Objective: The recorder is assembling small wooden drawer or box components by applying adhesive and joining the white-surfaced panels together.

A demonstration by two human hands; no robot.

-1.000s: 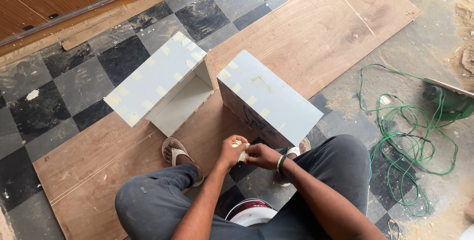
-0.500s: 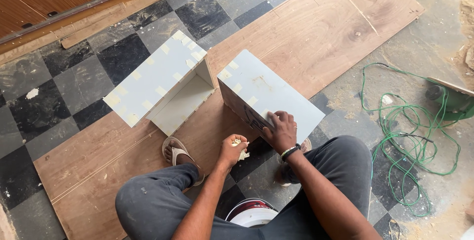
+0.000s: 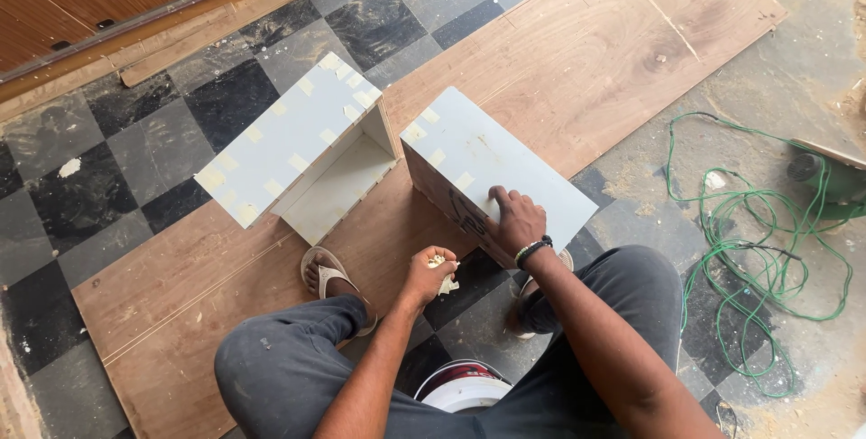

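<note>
Head view: the right hand (image 3: 516, 220) lies flat, fingers spread, on the pale grey laminated plywood box (image 3: 492, 173) near the brown plywood sheet's (image 3: 631, 51) near edge — seemingly steadying it. The left hand (image 3: 426, 269) is curled around a small wad of whitish scraps (image 3: 444, 272). A second, open-sided grey box (image 3: 298, 146) stands just beside, toward the sheet's left.
</note>
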